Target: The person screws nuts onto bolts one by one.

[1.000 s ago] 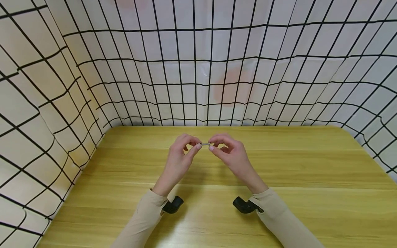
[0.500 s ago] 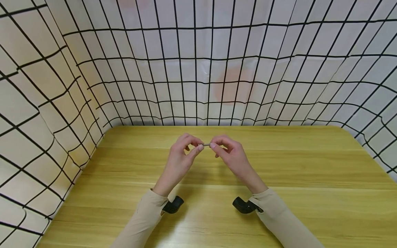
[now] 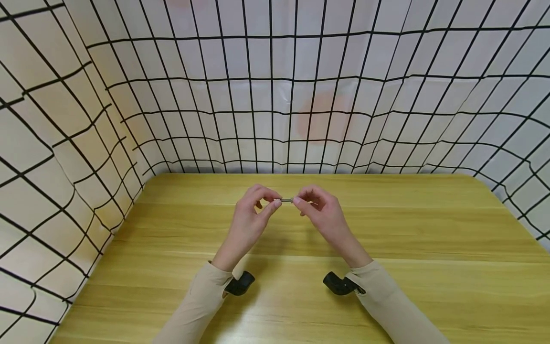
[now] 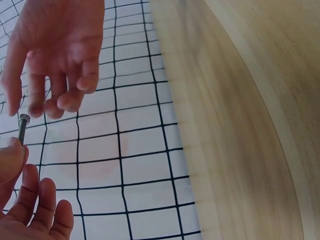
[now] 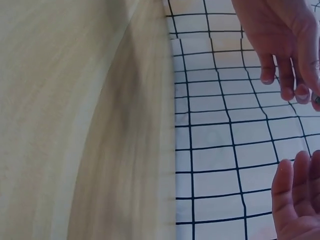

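A small metal bolt (image 3: 286,200) lies level between both hands above the table, its head toward the right. My left hand (image 3: 251,212) pinches the shank end between thumb and index finger; that end is hidden in the fingertips. In the left wrist view the bolt head (image 4: 24,118) stands out above the left thumb. My right hand (image 3: 322,210) has its thumb and index fingertip on either side of the head, holding it lightly at the tips. The right hand's other fingers hang loosely. In the right wrist view a dark bit of metal (image 5: 317,99) shows at the left fingertips.
A wooden table (image 3: 283,306) lies beneath the hands. White cloth with a black grid (image 3: 283,95) rises behind it and along the sides. Black wrist devices (image 3: 239,284) stick out from the beige sleeves (image 3: 195,301).
The right thumb and fingertips have shifted around the bolt head, from spread apart to closer together. The bolt tilted slightly and is level again. My left hand keeps its pinch, almost still.
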`<state>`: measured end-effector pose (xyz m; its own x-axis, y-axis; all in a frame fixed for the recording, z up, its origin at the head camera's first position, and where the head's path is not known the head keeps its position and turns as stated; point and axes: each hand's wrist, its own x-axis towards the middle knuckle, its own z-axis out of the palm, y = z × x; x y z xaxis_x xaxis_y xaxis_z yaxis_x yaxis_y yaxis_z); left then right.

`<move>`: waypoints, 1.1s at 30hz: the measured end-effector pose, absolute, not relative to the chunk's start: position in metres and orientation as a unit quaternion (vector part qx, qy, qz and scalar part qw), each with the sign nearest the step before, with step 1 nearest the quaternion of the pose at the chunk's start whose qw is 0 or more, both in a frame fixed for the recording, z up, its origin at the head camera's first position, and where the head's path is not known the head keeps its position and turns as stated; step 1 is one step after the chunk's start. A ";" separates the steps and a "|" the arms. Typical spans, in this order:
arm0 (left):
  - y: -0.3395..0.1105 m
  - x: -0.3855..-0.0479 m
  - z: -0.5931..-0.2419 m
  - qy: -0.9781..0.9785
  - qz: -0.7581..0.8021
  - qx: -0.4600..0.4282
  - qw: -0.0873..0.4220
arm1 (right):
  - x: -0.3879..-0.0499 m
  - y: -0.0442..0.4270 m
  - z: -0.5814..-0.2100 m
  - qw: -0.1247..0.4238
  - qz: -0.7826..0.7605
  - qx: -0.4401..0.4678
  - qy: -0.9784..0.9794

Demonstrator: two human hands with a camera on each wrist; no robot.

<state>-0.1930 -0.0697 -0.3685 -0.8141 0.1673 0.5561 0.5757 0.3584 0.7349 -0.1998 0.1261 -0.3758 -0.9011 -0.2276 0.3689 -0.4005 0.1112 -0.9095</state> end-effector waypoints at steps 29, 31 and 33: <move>-0.070 -0.193 -0.369 -0.793 -0.530 -0.231 0.194 | -0.185 0.121 -0.350 0.069 0.616 0.239 -0.747; -0.070 -0.192 -0.369 -0.793 -0.531 -0.229 0.191 | -0.189 0.122 -0.356 0.068 0.619 0.241 -0.745; -0.069 -0.192 -0.369 -0.793 -0.533 -0.227 0.189 | -0.192 0.123 -0.363 0.069 0.621 0.239 -0.743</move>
<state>-0.1920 -0.0693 -0.3691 -0.8253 0.1598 0.5416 0.5617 0.3292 0.7590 -0.1924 0.1229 -0.3626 -0.8760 -0.2706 0.3993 -0.4411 0.1148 -0.8901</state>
